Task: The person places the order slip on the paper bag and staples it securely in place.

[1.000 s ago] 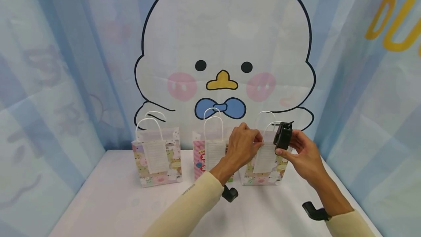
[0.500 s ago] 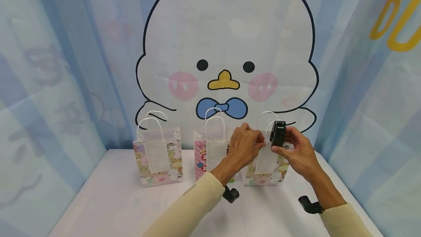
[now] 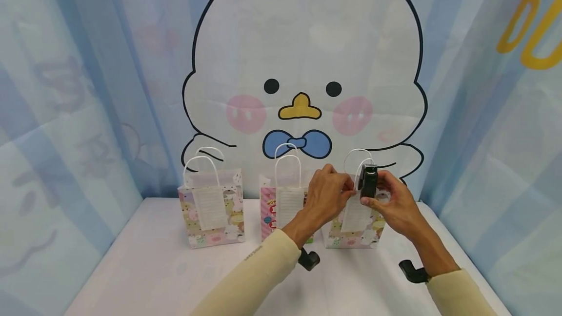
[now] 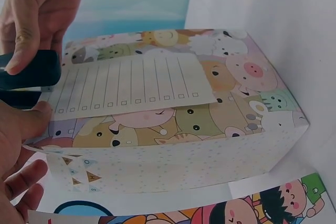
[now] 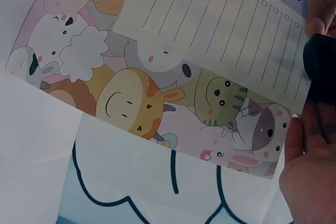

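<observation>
A black stapler (image 3: 369, 182) is gripped in my right hand (image 3: 397, 206), its jaws around the top edge of the rightmost gift bag (image 3: 334, 240). In the left wrist view the stapler (image 4: 31, 72) overlaps the end of a ruled checklist sheet (image 4: 131, 85) lying against the bag's animal-print front. My left hand (image 3: 325, 194) pinches the sheet and bag rim just left of the stapler, thumb on the paper. The bag stands upright with its white handles (image 3: 357, 152) raised. In the right wrist view the sheet (image 5: 226, 30) hangs along the printed front.
Two more paper bags stand on the white table (image 3: 167, 277): an animal-print one (image 3: 234, 208) at the left and a pink one (image 3: 267, 213) in the middle, partly behind my left arm. Each has a ruled sheet on its front. A curtain with a cartoon bird (image 3: 303, 52) hangs behind.
My right hand has moved left with the stapler, bringing it from beside the bag onto its top edge at the sheet. The left hand has kept its pinch there.
</observation>
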Demonstrator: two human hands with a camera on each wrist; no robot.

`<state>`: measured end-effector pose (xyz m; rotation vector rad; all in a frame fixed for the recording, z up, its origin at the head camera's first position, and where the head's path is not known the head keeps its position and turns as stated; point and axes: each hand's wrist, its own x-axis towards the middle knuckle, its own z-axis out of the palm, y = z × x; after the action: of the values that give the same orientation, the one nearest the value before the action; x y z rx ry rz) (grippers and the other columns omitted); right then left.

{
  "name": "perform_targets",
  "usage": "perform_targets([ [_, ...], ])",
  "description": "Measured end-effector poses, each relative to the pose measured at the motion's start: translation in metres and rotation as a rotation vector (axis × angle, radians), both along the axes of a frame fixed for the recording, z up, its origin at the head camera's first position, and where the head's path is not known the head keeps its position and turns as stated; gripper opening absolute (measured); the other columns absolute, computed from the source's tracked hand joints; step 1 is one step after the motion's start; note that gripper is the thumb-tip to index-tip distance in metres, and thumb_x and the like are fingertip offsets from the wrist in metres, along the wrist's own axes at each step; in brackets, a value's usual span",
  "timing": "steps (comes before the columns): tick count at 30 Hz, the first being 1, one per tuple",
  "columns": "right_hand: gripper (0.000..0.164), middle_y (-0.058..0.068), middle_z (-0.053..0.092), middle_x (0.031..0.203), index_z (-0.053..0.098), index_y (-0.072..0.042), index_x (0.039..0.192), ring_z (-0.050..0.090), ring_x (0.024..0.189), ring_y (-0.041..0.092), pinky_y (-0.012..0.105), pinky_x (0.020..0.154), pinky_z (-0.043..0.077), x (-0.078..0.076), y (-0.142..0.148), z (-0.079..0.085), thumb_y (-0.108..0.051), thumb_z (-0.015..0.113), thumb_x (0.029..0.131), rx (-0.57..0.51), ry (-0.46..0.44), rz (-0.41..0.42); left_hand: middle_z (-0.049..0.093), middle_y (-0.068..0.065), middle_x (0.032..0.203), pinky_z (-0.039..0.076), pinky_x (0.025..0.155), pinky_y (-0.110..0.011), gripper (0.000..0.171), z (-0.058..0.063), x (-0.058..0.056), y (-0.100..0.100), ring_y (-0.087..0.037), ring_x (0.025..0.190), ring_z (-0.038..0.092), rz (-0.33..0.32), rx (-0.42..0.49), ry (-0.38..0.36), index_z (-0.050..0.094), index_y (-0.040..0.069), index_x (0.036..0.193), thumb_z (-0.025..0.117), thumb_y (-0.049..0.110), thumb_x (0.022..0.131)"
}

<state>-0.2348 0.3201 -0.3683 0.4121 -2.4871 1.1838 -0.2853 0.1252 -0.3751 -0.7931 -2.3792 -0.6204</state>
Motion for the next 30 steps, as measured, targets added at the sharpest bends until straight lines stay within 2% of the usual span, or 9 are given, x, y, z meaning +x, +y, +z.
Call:
perform_targets([
  [4,0.058,0.021,0.067,0.133,0.053,-0.005,0.142,0.055,0.115,-0.008,0.071,0.110,0.042,-0.0027,-0.0005,-0.0034,-0.012,0.083,0.093,-0.023,-0.001,0.023,0.072,0.012,0.083,0.038,0.077,-0.021,0.011,0.0001,0.0000,0.0000,-0.007,0.085,0.051,-0.002,-0.002,0.004,0.083,0.026,0.099,0.081,0.036,0.095],
  [9,0.054,0.017,0.069,0.128,0.056,-0.003,0.138,0.056,0.111,-0.014,0.063,0.110,0.044,-0.0051,-0.0013,-0.0055,-0.010,0.083,0.092,-0.006,0.027,0.013,0.073,0.013,0.083,0.037,0.076,-0.021,0.011,-0.0005,-0.0009,0.0004,-0.007,0.085,0.051,0.001,-0.003,0.009,0.083,0.026,0.099,0.081,0.037,0.095],
  [12,0.051,0.016,0.071,0.124,0.058,-0.003,0.136,0.056,0.110,-0.014,0.050,0.109,0.047,-0.0056,-0.0023,-0.0061,-0.010,0.083,0.092,0.011,0.046,-0.011,0.072,0.012,0.083,0.037,0.075,-0.021,0.011,-0.0011,-0.0015,0.0007,-0.007,0.085,0.051,0.005,-0.003,0.011,0.083,0.026,0.098,0.081,0.037,0.095],
  [16,0.051,0.017,0.072,0.122,0.060,-0.002,0.135,0.058,0.108,-0.013,0.025,0.101,0.050,-0.0046,-0.0048,-0.0067,-0.010,0.085,0.090,0.004,0.058,-0.046,0.071,0.012,0.083,0.037,0.076,-0.021,0.012,-0.0011,-0.0011,0.0007,-0.008,0.085,0.050,0.004,-0.002,0.006,0.083,0.026,0.098,0.081,0.037,0.095],
  [19,0.052,0.017,0.073,0.119,0.061,-0.001,0.134,0.060,0.103,-0.013,0.015,0.091,0.051,-0.0038,-0.0071,-0.0074,-0.009,0.086,0.089,-0.005,0.073,-0.080,0.070,0.011,0.083,0.037,0.076,-0.021,0.012,-0.0005,-0.0003,0.0005,-0.008,0.085,0.050,0.002,-0.001,0.000,0.083,0.026,0.098,0.081,0.037,0.095],
  [21,0.053,0.017,0.074,0.118,0.062,-0.002,0.134,0.060,0.101,-0.013,0.012,0.087,0.052,-0.0036,-0.0084,-0.0081,-0.009,0.087,0.088,-0.003,0.088,-0.105,0.069,0.011,0.083,0.037,0.076,-0.021,0.012,-0.0001,0.0001,0.0004,-0.008,0.085,0.049,0.002,-0.003,-0.002,0.083,0.026,0.099,0.080,0.037,0.095],
  [24,0.053,0.017,0.075,0.117,0.063,-0.002,0.133,0.060,0.099,-0.014,0.011,0.085,0.052,-0.0035,-0.0088,-0.0088,-0.008,0.088,0.087,-0.003,0.100,-0.130,0.068,0.011,0.083,0.037,0.076,-0.021,0.011,0.0003,0.0006,0.0003,-0.008,0.085,0.049,0.001,-0.004,-0.002,0.083,0.026,0.098,0.080,0.036,0.095],
  [26,0.053,0.016,0.075,0.118,0.063,-0.003,0.133,0.059,0.100,-0.015,0.013,0.089,0.052,-0.0026,-0.0085,-0.0093,-0.009,0.088,0.087,0.002,0.099,-0.136,0.069,0.011,0.083,0.037,0.075,-0.021,0.011,0.0005,0.0005,0.0004,-0.008,0.085,0.050,0.002,-0.001,0.005,0.082,0.026,0.097,0.081,0.036,0.095],
  [30,0.056,0.015,0.073,0.126,0.059,-0.003,0.136,0.057,0.108,-0.016,0.037,0.106,0.054,0.0015,-0.0066,-0.0097,-0.010,0.087,0.089,-0.026,0.057,-0.116,0.072,0.012,0.083,0.038,0.076,-0.022,0.010,0.0004,0.0002,0.0008,-0.008,0.084,0.051,-0.002,0.002,0.019,0.082,0.026,0.095,0.081,0.036,0.094],
])
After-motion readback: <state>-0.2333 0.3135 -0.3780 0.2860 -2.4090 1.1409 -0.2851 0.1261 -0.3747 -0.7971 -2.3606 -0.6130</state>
